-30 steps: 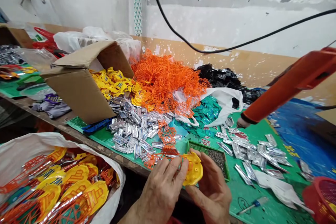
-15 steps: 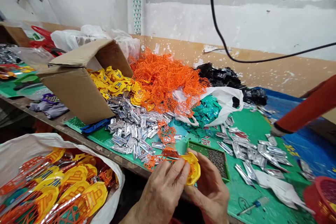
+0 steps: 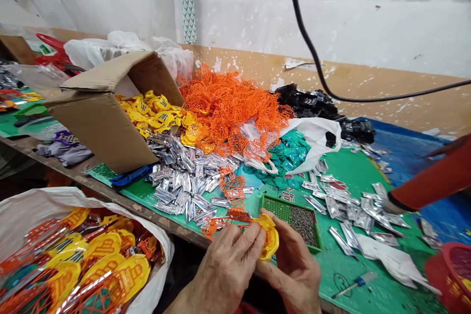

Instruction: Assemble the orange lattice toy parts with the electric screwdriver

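My left hand (image 3: 230, 262) pinches a yellow plastic part (image 3: 270, 238) from the left, its fingertips pressed inside the rounded shell. On the other side my right hand (image 3: 294, 267) wraps thumb and fingers round the same part's edge. Orange lattice pieces (image 3: 232, 184) lie just beyond my left fingers; whether one joins the yellow part is hidden. Right behind my hands sits a green tray (image 3: 319, 235) holding small dark screws (image 3: 303, 223). Silver foil-like strips (image 3: 191, 176) lie heaped to the left of it.
An open cardboard box (image 3: 99, 122) spills yellow parts (image 3: 154, 108) beside an orange lattice heap (image 3: 231, 103). Lower left, a white sack (image 3: 164, 245) holds assembled pieces. Another person's red sleeve (image 3: 434, 174) reaches in over silver strips. A screwdriver (image 3: 355, 284) and red basket (image 3: 449, 274) are at right.
The other person's sleeved arm has come lower, toward the silver strips at right. My hands keep nearly the same grip on the yellow part. The view has shifted slightly.
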A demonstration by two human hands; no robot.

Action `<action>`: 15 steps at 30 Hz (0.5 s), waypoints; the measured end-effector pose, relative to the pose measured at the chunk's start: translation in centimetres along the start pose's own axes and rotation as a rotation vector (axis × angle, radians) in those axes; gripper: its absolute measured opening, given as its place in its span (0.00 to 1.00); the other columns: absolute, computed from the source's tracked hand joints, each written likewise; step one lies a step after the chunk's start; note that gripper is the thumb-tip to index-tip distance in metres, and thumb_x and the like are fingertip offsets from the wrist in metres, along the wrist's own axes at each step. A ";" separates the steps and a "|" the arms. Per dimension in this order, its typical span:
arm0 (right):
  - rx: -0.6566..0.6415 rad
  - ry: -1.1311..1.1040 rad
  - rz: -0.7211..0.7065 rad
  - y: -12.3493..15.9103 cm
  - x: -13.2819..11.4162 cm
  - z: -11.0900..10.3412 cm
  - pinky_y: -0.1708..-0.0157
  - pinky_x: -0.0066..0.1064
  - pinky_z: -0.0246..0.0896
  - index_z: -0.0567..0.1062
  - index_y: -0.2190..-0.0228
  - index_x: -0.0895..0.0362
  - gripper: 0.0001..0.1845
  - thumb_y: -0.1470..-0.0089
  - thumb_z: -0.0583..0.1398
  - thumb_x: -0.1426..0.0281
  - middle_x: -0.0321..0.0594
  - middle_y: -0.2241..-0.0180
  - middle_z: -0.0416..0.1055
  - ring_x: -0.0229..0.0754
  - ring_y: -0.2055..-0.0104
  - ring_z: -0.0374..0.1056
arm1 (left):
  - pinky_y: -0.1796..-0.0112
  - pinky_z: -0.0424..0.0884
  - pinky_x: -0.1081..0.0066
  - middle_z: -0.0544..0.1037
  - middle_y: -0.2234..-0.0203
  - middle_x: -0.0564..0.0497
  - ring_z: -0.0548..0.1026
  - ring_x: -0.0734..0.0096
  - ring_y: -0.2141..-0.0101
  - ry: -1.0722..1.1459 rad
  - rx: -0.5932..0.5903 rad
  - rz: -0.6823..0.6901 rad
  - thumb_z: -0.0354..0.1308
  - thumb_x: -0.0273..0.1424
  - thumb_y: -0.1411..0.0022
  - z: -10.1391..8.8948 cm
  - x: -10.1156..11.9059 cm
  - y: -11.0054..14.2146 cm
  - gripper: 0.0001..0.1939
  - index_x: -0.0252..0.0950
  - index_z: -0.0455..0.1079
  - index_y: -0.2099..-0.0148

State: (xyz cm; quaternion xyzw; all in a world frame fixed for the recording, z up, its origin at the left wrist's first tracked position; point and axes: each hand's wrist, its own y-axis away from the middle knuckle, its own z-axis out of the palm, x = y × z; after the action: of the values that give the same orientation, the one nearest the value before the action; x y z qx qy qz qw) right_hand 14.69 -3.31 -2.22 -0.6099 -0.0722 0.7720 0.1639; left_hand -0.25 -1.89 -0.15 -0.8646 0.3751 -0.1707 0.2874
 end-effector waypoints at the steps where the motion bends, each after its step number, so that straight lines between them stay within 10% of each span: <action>1: 0.000 0.005 0.009 0.1 0.1 0.0 0.49 0.31 0.68 0.74 0.49 0.47 0.34 0.60 0.71 0.76 0.43 0.48 0.74 0.46 0.46 0.71 | 0.63 0.74 0.61 0.79 0.53 0.41 0.73 0.62 0.65 0.017 -0.017 0.006 0.38 0.25 0.31 0.0 0.0 0.1 0.20 0.28 0.65 0.43; 9: -0.095 0.089 0.164 -1.0 -1.0 -0.3 0.48 0.39 0.68 0.76 0.50 0.47 0.29 0.56 0.70 0.69 0.44 0.46 0.72 0.50 0.47 0.71 | 0.56 0.73 0.62 0.78 0.55 0.38 0.74 0.60 0.56 0.358 -0.040 -0.117 0.46 0.21 0.39 -2.5 -0.2 -0.8 0.19 0.29 0.69 0.47; 15: -0.210 0.009 0.412 -3.7 -2.4 0.7 0.75 0.26 0.68 0.81 0.58 0.50 0.20 0.57 0.70 0.63 0.38 0.67 0.79 0.37 0.73 0.70 | 0.70 0.66 0.76 0.74 0.73 0.50 0.68 0.76 0.73 1.288 -0.372 -0.781 0.54 0.34 0.36 -4.7 -2.1 -1.9 0.13 0.31 0.75 0.66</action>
State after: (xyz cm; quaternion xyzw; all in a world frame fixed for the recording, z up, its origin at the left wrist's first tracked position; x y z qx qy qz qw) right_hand 15.16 -0.59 1.31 -0.6289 -0.0254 0.7747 -0.0612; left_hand -3.00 -1.01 4.49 -0.6984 0.1589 -0.6627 -0.2185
